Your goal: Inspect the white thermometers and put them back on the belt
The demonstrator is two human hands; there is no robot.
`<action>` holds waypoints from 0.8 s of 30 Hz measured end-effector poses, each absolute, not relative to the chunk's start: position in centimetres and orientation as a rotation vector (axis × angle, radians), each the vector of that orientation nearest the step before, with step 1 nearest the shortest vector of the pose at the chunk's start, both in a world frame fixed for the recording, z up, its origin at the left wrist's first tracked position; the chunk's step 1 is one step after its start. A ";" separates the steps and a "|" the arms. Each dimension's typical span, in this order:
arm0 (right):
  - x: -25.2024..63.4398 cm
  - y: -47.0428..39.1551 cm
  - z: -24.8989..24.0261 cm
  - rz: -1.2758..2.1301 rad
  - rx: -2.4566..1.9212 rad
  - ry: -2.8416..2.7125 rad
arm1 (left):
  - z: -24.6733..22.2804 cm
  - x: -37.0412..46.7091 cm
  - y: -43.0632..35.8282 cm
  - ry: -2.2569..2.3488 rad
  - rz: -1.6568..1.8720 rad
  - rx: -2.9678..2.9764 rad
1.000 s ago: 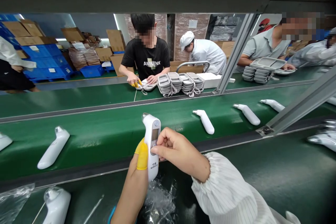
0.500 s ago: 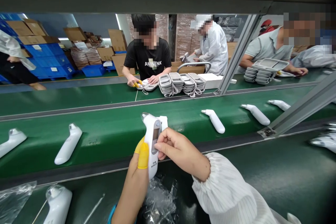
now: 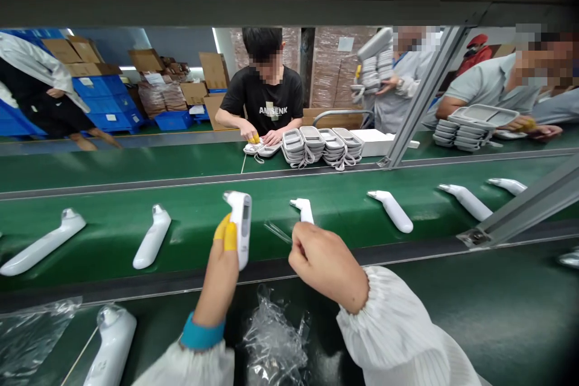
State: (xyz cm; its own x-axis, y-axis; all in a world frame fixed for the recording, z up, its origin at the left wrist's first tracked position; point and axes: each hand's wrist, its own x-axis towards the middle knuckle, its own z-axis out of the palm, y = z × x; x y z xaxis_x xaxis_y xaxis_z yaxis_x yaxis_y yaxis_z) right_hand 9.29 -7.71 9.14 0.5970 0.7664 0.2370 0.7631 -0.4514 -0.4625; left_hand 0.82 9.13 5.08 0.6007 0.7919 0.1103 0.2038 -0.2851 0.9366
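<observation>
My left hand (image 3: 221,271), with yellow finger cots on its fingers, grips a white ear thermometer (image 3: 244,235) upright, its display facing right. To the right, my right hand (image 3: 321,259) is closed in a pinch on a thin clear plastic film (image 3: 277,231) that sticks out leftward, apart from the thermometer. Just beyond that hand another white thermometer (image 3: 304,208) lies on the green belt (image 3: 190,193), partly hidden by the knuckles. Below and between my hands is a heap of crumpled clear plastic (image 3: 275,338).
More thermometers lie spaced along the belt, including one (image 3: 391,211) to the right. Another thermometer (image 3: 113,344) rests at the near left beside a clear plastic sheet (image 3: 36,338). A metal post (image 3: 420,90) rises at right. Across, a co-worker (image 3: 271,96) sits near stacked grey cases (image 3: 303,148).
My left hand has moved left with the thermometer. My right hand has drawn away from its display, and a clear film now shows at the right fingers. Belt thermometers appear farther right.
</observation>
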 end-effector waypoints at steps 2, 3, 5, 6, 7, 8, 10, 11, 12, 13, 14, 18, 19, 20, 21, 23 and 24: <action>8.4 -7.2 7.8 0.154 -2.362 -1.444 | 3.5 2.1 12.9 0.902 0.661 1.956; 7.6 -6.8 7.0 0.254 -2.366 -1.578 | 2.8 2.8 14.5 0.938 0.621 2.003; 5.9 -6.0 5.4 0.481 -2.363 -1.772 | 1.6 4.1 16.7 1.027 0.551 2.076; 5.2 -5.6 4.7 0.569 -2.377 -1.817 | 1.3 4.5 17.3 1.077 0.528 2.108; 4.8 -5.4 4.2 0.631 -2.378 -1.851 | 1.0 4.9 17.6 1.128 0.516 2.135; 4.6 -5.2 3.9 0.664 -2.370 -1.877 | 1.0 5.0 17.8 1.177 0.515 2.157; 5.0 -5.3 3.7 0.661 -2.316 -1.922 | 1.4 4.5 18.4 1.268 0.546 2.197; 5.5 -5.5 3.7 0.654 -2.277 -1.943 | 1.9 3.9 18.9 1.322 0.578 2.206; 6.0 -5.7 3.9 0.648 -2.249 -1.949 | 2.4 3.2 19.6 1.387 0.614 2.202; 6.5 -5.9 4.2 0.638 -2.237 -1.930 | 2.9 2.5 20.5 1.460 0.645 2.181; 7.0 -6.0 4.5 0.624 -2.233 -1.886 | 3.5 1.7 21.5 1.529 0.658 2.145; 8.2 -6.3 5.9 0.518 -2.133 -1.534 | 5.2 -0.1 23.5 1.528 0.575 1.976; 8.2 -6.3 6.3 0.474 -2.068 -1.431 | 5.4 -0.1 22.8 1.436 0.564 1.947; 8.2 -6.3 6.6 0.434 -1.990 -1.329 | 5.5 0.0 21.6 1.324 0.562 1.921; 8.2 -6.3 6.9 0.408 -1.905 -1.235 | 5.6 0.2 19.8 1.206 0.564 1.899; 8.1 -6.4 7.4 0.414 -1.729 -1.077 | 5.7 0.4 15.3 0.987 0.563 1.806; 8.0 -6.4 7.6 0.439 -1.645 -1.017 | 5.8 0.4 12.8 0.894 0.560 1.730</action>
